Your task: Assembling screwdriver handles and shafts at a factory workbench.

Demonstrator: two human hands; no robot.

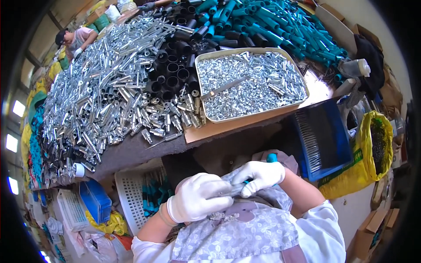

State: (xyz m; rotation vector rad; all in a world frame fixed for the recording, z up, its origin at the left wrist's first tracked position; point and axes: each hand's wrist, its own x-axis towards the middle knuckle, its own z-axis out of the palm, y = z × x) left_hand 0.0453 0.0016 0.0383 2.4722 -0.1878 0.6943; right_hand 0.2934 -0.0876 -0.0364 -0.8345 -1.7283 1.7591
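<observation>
The worktop (pixel 127 158), as I see it, bears a heap of bright metal parts (pixel 109 83) and a cream-rimmed tray (pixel 258 114) of small metal pieces. Below it, near the worker's apron (pixel 245 236), the white-gloved left hand (pixel 201 197) and right hand (pixel 259 177) pinch a teal-and-grey piece (pixel 272 157): its blurred grey length lies between their fingertips, its teal end beyond the right hand

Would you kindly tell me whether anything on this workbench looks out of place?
Perhaps two things. A long dark flat tool lies slantwise across the small metal pieces in the cream tray, unlike anything else there. A white roll-like item sits near the front edge of the bench among loose metal parts, its colour and shape standing out.
</observation>
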